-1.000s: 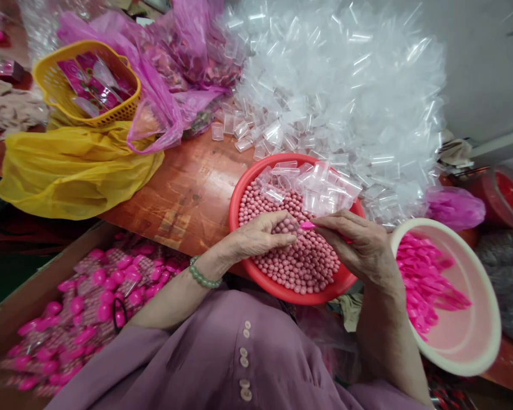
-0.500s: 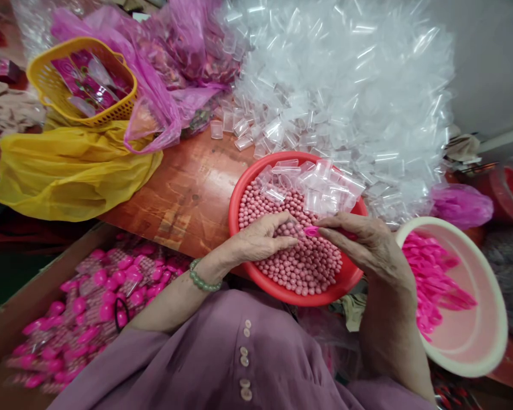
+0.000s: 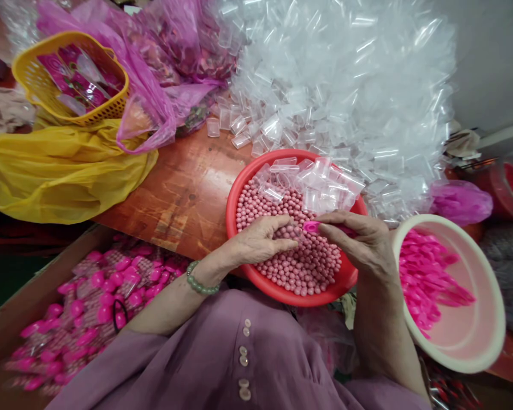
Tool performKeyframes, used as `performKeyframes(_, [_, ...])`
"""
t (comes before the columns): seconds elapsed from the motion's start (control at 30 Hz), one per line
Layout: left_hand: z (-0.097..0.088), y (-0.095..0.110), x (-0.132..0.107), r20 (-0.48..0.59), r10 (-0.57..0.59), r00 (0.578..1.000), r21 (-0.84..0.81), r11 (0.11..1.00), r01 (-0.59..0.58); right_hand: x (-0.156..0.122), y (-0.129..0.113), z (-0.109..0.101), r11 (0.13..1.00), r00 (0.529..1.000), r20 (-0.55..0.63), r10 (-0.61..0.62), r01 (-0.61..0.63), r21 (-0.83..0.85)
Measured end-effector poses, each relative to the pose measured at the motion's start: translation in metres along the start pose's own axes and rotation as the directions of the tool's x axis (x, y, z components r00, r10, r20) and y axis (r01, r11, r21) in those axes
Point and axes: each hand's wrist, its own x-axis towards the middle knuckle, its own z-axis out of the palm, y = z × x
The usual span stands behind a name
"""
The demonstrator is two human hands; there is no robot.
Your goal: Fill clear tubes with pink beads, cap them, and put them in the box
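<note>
Over a red basin [image 3: 236,188] of pink beads [image 3: 299,279], my left hand [image 3: 260,242] is closed around what looks like a clear plastic container [image 3: 291,230]. Beads show through it, and its outline is hard to make out. My right hand [image 3: 361,239] pinches a bright pink plastic piece [image 3: 312,226] between thumb and fingers. Its narrow end points at the container, with little or no gap between them; I cannot tell if they touch. Several empty clear containers [image 3: 329,191] lie on the beads at the basin's far side.
A big heap of clear containers [image 3: 346,85] covers the far table. At right stands a white basin [image 3: 483,336] with pink pieces [image 3: 427,273]. A box [image 3: 47,279] of filled, pink-topped containers sits lower left. A yellow basket [image 3: 72,117] and yellow bag [image 3: 68,176] lie left.
Both hands stay close together over the beads. More of the pink piece shows beyond my right fingertips, and my right forearm has shifted slightly left. The view has moved a little.
</note>
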Motion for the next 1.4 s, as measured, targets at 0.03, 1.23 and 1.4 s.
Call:
performKeyframes(0.03, [0.0, -0.001, 0.0, -0.001, -0.001, 1.0, -0.015, 1.0, 0.001, -0.001, 0.0, 0.003, 1.0, 0.999, -0.053, 0.0, -0.001, -0.021])
performKeyframes(1.23, [-0.001, 0.007, -0.003, -0.07, -0.055, 0.996, -0.185, 0.982, 0.041, -0.006, 0.001, 0.034, 0.488, 0.852, 0.032, -0.523, 0.33, -0.808])
performKeyframes(1.4, [-0.001, 0.009, -0.003, -0.069, -0.072, 0.995, -0.201, 0.978, 0.057, -0.016, -0.004, 0.03, 0.694, 0.863, -0.202, -0.462, 0.21, -0.689])
